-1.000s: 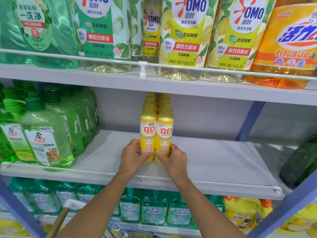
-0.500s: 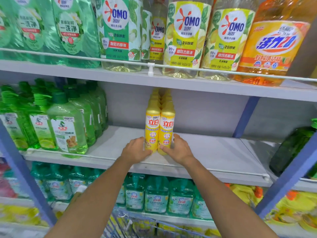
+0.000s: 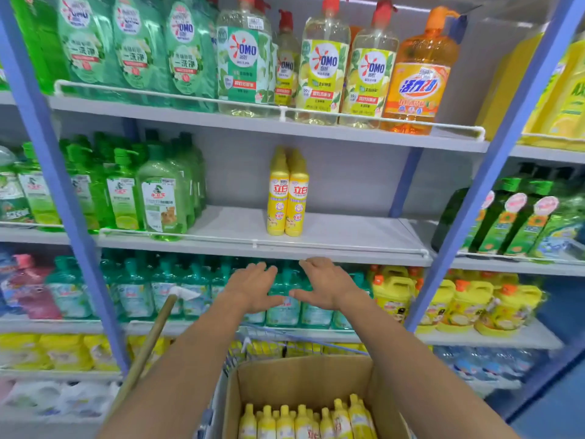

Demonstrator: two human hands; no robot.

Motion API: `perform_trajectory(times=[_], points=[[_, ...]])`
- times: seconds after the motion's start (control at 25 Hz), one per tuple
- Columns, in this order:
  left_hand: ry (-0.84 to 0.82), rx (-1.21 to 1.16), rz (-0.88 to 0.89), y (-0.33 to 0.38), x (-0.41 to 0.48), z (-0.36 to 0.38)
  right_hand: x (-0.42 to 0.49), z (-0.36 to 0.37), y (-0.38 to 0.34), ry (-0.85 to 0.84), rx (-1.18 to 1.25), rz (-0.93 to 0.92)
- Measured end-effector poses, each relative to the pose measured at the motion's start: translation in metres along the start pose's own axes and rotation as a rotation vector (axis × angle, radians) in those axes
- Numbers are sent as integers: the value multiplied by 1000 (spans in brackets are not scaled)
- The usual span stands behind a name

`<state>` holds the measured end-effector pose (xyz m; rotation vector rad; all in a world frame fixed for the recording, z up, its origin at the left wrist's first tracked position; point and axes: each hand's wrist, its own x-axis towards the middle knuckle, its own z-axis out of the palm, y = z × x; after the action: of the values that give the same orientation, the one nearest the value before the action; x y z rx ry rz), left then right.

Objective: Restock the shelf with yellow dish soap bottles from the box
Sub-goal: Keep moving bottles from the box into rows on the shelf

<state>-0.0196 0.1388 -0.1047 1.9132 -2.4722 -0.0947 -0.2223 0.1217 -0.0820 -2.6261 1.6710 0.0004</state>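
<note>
Two rows of yellow dish soap bottles (image 3: 287, 198) stand upright in the middle of the grey middle shelf (image 3: 354, 232), running back toward the rear wall. My left hand (image 3: 251, 288) and my right hand (image 3: 326, 285) hover below that shelf's front edge, palms down, fingers spread, holding nothing. Below them a cardboard box (image 3: 304, 380) sits open, with several yellow dish soap bottles in the box (image 3: 304, 419) standing upright.
Green soap bottles (image 3: 152, 194) fill the left of the middle shelf; dark green bottles (image 3: 506, 217) stand in the bay to the right. A white wire rail (image 3: 262, 240) edges the shelf front. A wooden handle (image 3: 148, 343) leans at lower left. The box rests in a blue wire cart (image 3: 269, 335).
Both hands let go of the front two yellow bottles and drew back and down below the shelf edge. My view pulled back, bringing the box into sight.
</note>
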Motion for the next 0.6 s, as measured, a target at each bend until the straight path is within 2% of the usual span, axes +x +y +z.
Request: perform_trajectory(times=[0.24,0.48,0.6], points=[[-139,-87,-24,29,-47,76,-58,66,7,-103,41,66],[-307,-126,-87,41,-57,175,-78,164,31,-283,146,122],[-462,-186,-133,53,-51,232,-79,219,47,-401,207,158]])
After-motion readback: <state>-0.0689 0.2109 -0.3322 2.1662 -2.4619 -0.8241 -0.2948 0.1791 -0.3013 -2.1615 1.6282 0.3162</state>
